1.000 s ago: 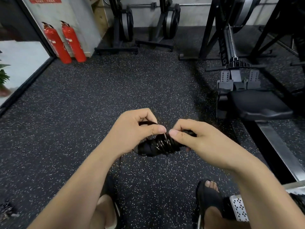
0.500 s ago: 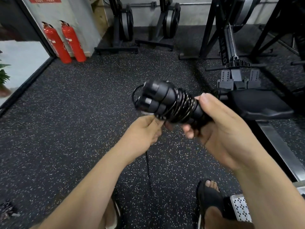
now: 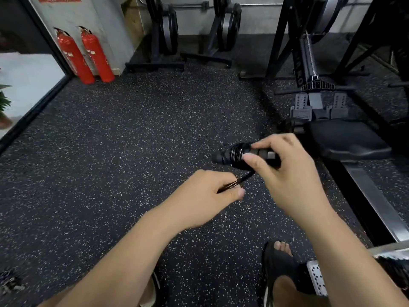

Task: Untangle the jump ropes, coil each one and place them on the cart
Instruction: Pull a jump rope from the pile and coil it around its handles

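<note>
Cord [image 3: 236, 154] is wound tight round the paired jump rope handles [image 3: 221, 157], which the right hand [image 3: 287, 173] grips just left of the rowing machine seat [image 3: 345, 138]. Lower and further left of that seat, the left hand [image 3: 205, 196] pinches the cord's loose tail [image 3: 243, 179]. The hands are near each other but not touching.

Black jump rope [image 3: 231, 155]: two handles bundled side by side, roughly level, ends pointing left, thin black cord wound in tight turns round them. Bundle is up off the floor, gripped in right hand [image 3: 285, 173]; loose cord tail runs down-left, pinched in left hand [image 3: 208, 196].
</note>
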A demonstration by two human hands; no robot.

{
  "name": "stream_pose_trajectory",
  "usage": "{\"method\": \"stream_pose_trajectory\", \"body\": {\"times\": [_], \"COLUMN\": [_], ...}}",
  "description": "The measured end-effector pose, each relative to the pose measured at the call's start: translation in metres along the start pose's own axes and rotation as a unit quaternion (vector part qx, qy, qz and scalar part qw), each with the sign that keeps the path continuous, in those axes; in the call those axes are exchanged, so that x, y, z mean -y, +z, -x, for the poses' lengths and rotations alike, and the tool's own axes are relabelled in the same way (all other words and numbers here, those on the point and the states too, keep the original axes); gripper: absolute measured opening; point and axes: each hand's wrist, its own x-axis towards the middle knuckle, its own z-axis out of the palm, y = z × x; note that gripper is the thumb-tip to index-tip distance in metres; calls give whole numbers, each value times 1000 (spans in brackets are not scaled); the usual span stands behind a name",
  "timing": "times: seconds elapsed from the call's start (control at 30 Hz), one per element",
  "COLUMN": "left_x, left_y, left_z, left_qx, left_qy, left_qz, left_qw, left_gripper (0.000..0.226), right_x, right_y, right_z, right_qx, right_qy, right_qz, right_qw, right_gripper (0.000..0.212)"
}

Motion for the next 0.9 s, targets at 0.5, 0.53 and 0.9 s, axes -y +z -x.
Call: {"method": "stream_pose_trajectory", "body": {"times": [0.5, 0.53, 0.9], "left_x": [17, 17, 19], "left_y": [-45, -47, -8], "left_z": [5, 5, -13], "left_qx": [-124, -124, -96], "left_qy": [47, 46, -64], "left_qz": [172, 172, 165], "left_qw": [976, 976, 980], "left_gripper": [27, 27, 50], "right_x": [26, 28, 32], "right_y": [-4, -5, -14], "right_z": [4, 4, 3], "right_qx": [247, 248, 109], "right_qy": [61, 59, 78], "right_qz": [-223, -257, -528], "right_qw": [941, 932, 838], "right_gripper": [33, 35, 17]}}
